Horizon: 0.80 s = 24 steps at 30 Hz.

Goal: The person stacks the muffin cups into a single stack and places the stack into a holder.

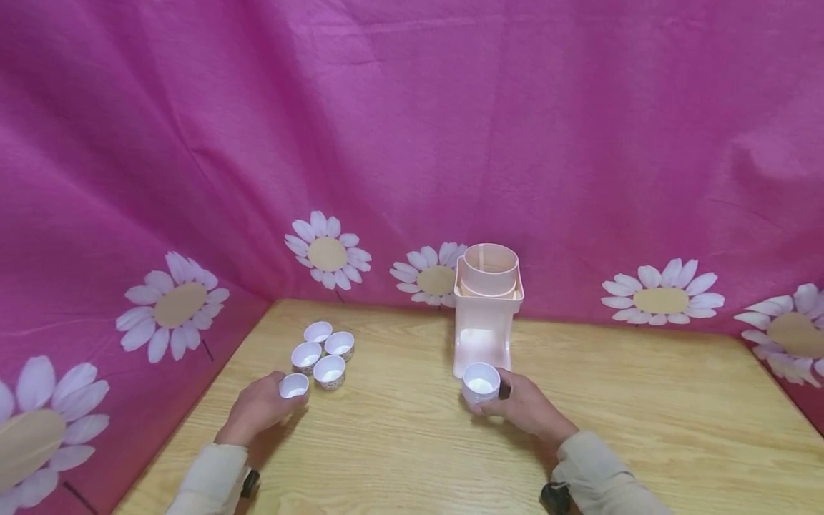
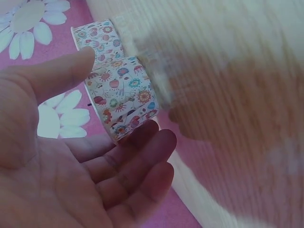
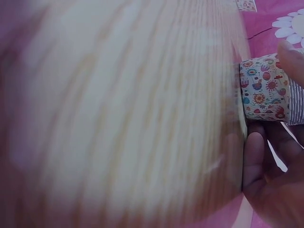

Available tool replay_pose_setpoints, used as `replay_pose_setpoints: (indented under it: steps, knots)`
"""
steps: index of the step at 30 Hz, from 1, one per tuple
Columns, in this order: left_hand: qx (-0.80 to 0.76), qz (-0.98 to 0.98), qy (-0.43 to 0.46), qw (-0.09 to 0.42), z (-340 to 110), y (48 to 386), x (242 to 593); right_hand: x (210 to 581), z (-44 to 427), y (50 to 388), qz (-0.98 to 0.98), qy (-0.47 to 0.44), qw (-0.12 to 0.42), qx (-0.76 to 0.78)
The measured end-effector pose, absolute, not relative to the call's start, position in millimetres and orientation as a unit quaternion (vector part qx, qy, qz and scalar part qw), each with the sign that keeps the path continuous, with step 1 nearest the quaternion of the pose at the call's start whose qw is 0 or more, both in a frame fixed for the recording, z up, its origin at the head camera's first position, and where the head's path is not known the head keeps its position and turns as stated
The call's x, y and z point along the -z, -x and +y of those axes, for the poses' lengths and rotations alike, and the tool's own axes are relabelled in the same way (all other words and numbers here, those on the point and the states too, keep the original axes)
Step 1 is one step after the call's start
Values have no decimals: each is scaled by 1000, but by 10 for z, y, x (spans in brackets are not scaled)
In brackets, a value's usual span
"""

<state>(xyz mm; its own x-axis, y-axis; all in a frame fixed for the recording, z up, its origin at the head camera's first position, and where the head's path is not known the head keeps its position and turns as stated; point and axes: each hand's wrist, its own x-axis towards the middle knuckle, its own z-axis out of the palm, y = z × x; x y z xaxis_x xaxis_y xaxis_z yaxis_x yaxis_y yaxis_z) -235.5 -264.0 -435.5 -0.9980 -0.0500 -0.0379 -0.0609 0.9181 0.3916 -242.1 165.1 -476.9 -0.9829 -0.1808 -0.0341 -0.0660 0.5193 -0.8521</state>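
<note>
My left hand (image 1: 256, 409) holds a small baking cup (image 1: 294, 386) by its sides, thumb on one side and fingers on the other. In the left wrist view, this flower-patterned cup (image 2: 124, 97) is near another patterned cup (image 2: 102, 38). Several white-lined cups (image 1: 330, 372) stand in a cluster just beyond that hand. On the right, my right hand (image 1: 528, 406) grips a stack of nested cups (image 1: 481, 383); layered rims of the stack (image 3: 268, 88) show in the right wrist view. This stack is in front of a pale pink holder (image 1: 484, 315).
The pink holder has a round open tube (image 1: 491, 268) on top and stands at the back of the wooden table (image 1: 399, 429). A magenta cloth (image 1: 412, 143) with white daisies hangs behind and to the sides.
</note>
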Motion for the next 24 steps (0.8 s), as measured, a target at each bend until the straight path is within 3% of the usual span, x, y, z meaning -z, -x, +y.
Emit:
replay_pose_setpoints:
  steps: [24]
  knots:
    - [-232, 972, 19, -26, -2609, 2289, 4204, 4751, 1667, 2454, 871, 98, 61, 478]
